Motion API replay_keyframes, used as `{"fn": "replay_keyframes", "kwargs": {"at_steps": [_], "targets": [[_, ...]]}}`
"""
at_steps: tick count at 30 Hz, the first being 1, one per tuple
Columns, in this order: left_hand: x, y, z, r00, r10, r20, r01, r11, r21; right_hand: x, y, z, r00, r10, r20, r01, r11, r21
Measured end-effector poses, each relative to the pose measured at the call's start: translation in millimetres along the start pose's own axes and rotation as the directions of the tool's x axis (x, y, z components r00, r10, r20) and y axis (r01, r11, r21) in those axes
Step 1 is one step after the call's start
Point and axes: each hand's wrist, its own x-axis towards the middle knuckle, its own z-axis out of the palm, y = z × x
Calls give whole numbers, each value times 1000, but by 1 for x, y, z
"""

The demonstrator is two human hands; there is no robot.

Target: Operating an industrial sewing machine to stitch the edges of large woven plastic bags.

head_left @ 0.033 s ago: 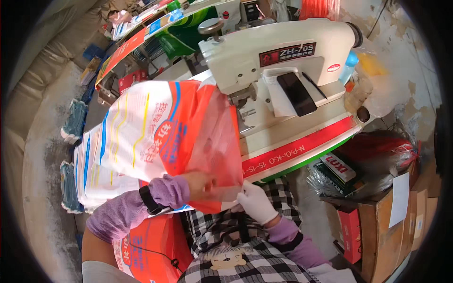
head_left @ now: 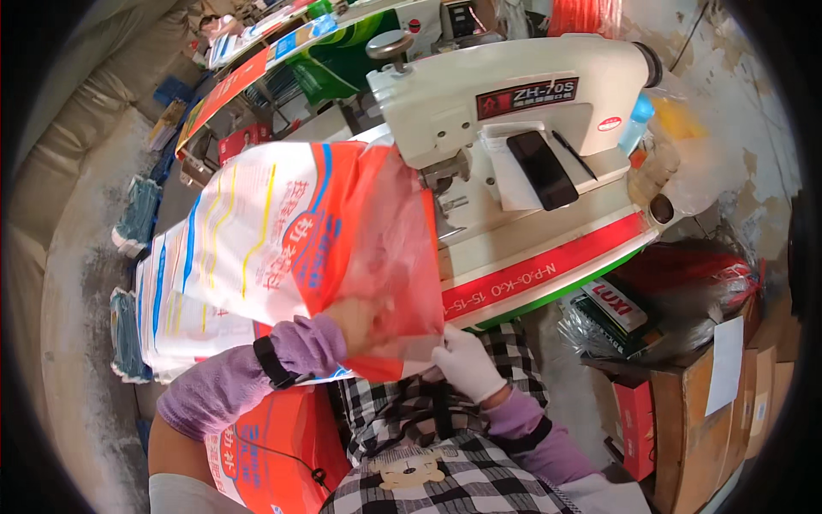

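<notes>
A large red and white printed sack [head_left: 248, 227] lies across my lap and the machine table, its mouth turned toward me. Pinkish see-through film [head_left: 398, 257] shows at the mouth. My left hand [head_left: 358, 325] is at the mouth's near part, with its fingers blurred and partly behind the film. In a white glove, my right hand [head_left: 467, 367] is closed on the lower right corner of the sack's edge. Just beyond the sack stands a cream sewing machine [head_left: 514, 73], its needle area [head_left: 447, 184] close to the sack's right side.
On the machine's bed lie a black phone [head_left: 541, 170], a pen [head_left: 574, 154] and white paper [head_left: 505, 184]. Cardboard boxes [head_left: 685, 428] and plastic-wrapped goods [head_left: 612, 317] stand at the right. Another red sack [head_left: 278, 450] rests by my left arm. Bundled sacks [head_left: 135, 218] line the left.
The whole view has shifted slightly. My left hand has moved a little at the sack's mouth; the right hand keeps its hold on the corner.
</notes>
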Motion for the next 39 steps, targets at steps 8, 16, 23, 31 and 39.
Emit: {"fn": "replay_keyframes", "kwargs": {"at_steps": [8,16,23,31,39], "targets": [[23,-64,12,927,220,-303,28,767,641,-15,-50,15,1000,-23,11,20,976,218],[-8,3,14,969,221,112,-52,623,-780,0,-23,-2,983,-175,-56,160,965,-210],[-6,40,15,927,352,-127,-331,930,159,-22,-18,28,996,-60,67,37,955,294],[-12,99,59,962,261,-74,-232,933,276,-7,-51,-26,981,-187,-46,135,841,-524],[26,10,-10,564,801,200,-825,556,103,64,-31,9,964,-103,-246,-151,547,-823]]}}
